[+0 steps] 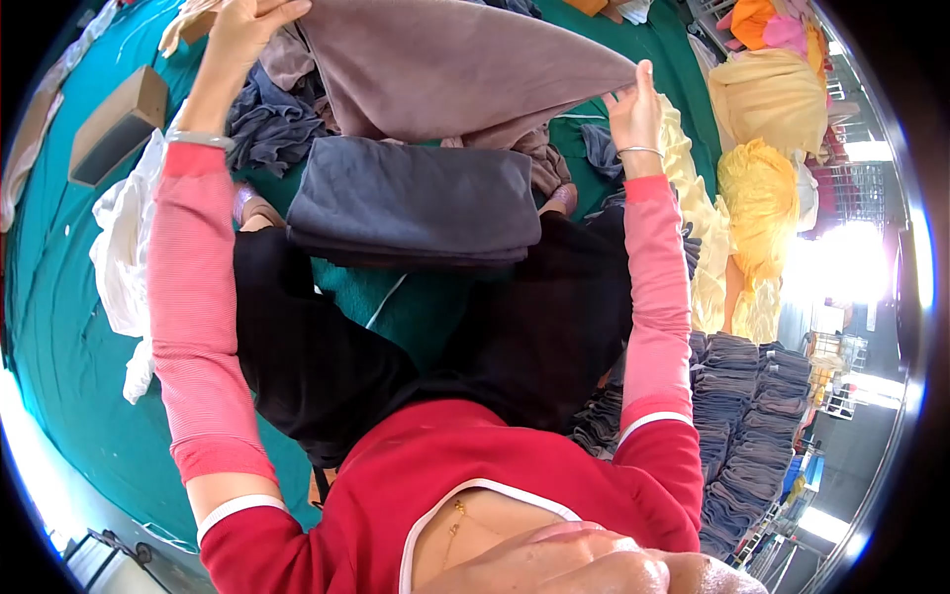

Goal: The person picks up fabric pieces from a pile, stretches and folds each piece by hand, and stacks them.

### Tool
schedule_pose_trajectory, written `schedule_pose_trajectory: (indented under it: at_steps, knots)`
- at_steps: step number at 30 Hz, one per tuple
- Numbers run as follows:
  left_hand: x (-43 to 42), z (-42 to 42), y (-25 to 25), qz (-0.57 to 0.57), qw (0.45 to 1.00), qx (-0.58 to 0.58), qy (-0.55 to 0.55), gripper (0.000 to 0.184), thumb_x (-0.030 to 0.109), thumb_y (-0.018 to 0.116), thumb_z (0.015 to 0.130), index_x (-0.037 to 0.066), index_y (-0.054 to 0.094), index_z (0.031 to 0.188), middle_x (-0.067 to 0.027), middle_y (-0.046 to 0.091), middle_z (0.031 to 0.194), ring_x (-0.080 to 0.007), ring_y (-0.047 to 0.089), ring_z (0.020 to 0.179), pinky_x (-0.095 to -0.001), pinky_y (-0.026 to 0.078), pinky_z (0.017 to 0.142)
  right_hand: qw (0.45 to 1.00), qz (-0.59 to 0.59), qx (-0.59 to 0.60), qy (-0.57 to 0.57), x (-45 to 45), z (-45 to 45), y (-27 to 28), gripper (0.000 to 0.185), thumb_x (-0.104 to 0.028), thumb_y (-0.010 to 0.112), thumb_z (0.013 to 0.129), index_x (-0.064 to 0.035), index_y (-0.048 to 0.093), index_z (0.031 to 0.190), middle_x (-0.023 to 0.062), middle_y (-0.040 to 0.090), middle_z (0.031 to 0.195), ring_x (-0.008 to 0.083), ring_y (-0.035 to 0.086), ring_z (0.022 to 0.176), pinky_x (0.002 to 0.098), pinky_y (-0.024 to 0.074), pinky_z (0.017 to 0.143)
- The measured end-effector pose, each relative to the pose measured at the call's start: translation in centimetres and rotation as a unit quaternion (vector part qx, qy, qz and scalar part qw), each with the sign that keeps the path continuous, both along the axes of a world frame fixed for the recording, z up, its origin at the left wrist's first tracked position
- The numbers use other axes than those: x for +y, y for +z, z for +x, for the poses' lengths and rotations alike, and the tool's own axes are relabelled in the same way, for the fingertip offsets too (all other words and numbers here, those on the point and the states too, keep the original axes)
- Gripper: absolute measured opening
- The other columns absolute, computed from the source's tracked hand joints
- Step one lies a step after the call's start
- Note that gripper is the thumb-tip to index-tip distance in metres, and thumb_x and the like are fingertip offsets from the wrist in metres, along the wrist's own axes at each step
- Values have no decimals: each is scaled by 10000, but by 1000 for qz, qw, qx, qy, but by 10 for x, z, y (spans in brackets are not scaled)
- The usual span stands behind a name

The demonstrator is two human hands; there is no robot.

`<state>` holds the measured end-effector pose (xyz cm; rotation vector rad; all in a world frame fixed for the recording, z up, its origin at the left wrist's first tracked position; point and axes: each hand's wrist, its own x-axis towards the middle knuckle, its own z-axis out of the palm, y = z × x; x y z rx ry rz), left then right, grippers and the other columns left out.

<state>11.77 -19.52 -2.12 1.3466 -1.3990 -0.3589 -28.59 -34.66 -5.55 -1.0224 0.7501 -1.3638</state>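
Observation:
A brownish-mauve cloth [435, 69] is stretched between my two hands, hanging in front of me with its upper edge slanting down to the right. My left hand [243, 28], at the top left, pinches one end; part of the hand is cut off by the frame edge. My right hand [634, 111] grips the other corner between thumb and fingers. Just below the cloth, between my legs, lies a neat stack of folded dark grey cloths [416, 198].
Crumpled dark grey cloths [269, 124] lie beyond my left foot. A cardboard box [121, 124] and a white plastic bag [127, 238] are on the green floor sheet [69, 317] at left. Yellow fabric bundles [760, 203] and tall piles of folded grey cloths [742, 426] stand at right.

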Motion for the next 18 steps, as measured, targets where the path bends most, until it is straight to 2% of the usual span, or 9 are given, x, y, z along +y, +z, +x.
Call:
schedule_pose_trajectory:
  at_steps: [3, 5, 7, 9, 11, 13, 15, 17, 18]
  knots:
    - [22, 15, 10, 16, 997, -37, -59, 273, 122, 594, 851, 70, 595, 1119, -17, 610, 1015, -103, 567, 930, -244, 423, 849, 997, -47, -29, 58, 17, -15, 22, 239, -278, 550, 913, -41, 576, 915, 76, 613, 993, 201, 568, 952, 368, 430, 856]
    - [60, 6, 21, 45, 995, -20, -87, 219, 74, 579, 837, 40, 602, 1053, -22, 618, 974, -116, 582, 919, -255, 436, 848, 990, -73, -16, 118, 40, -30, 36, 182, -207, 511, 933, -46, 597, 933, 89, 621, 1025, 208, 577, 958, 347, 436, 846]
    - [101, 1, 29, 168, 983, 4, -80, 180, 6, 608, 751, 18, 627, 930, -31, 633, 887, -109, 602, 806, -249, 471, 762, 986, -84, 30, 141, 58, -57, 31, 201, -208, 539, 908, -22, 600, 950, 96, 617, 1006, 204, 578, 941, 345, 453, 814]
    - [135, 5, 15, 177, 964, -36, -195, 203, -69, 639, 660, 15, 654, 845, -51, 649, 858, -123, 610, 800, -263, 478, 744, 960, -84, 102, 248, 82, -77, 25, 279, -256, 616, 839, 12, 616, 915, 106, 624, 949, 202, 587, 883, 337, 459, 782]
    - [158, -1, 6, 276, 921, 33, -273, 212, -110, 658, 591, 15, 664, 762, -53, 653, 790, -128, 617, 782, -257, 486, 720, 875, -68, 252, 408, 92, -84, 31, 354, -300, 675, 766, 38, 630, 857, 113, 626, 884, 193, 590, 819, 309, 455, 756]
    - [160, -4, -1, 368, 874, 126, -292, 222, -109, 664, 566, 16, 665, 750, -50, 652, 741, -129, 619, 753, -250, 485, 692, 800, -52, 316, 508, 95, -78, 24, 361, -303, 672, 758, 50, 636, 828, 117, 632, 846, 178, 594, 786, 285, 446, 735]
    - [147, -1, -9, 417, 866, 100, -257, 187, -64, 661, 626, 20, 658, 793, -48, 658, 808, -109, 609, 777, -235, 474, 690, 812, 31, 336, 477, 95, -76, 2, 324, -281, 641, 815, 30, 636, 905, 63, 645, 887, 124, 599, 820, 253, 454, 734]
    - [121, -5, -29, 354, 905, 152, -184, 236, -26, 640, 679, 20, 636, 910, -46, 637, 877, -97, 589, 803, -236, 469, 710, 877, 172, 259, 366, 89, -62, -18, 264, -219, 583, 878, 7, 615, 1011, 40, 641, 942, 119, 603, 851, 256, 466, 764]
    - [106, -9, -36, 335, 917, 157, -146, 275, 6, 642, 697, 17, 612, 970, -44, 621, 896, -97, 581, 807, -241, 467, 717, 894, 197, 231, 328, 82, -53, -24, 253, -193, 556, 896, -2, 595, 1057, 43, 633, 977, 122, 599, 879, 272, 466, 789]
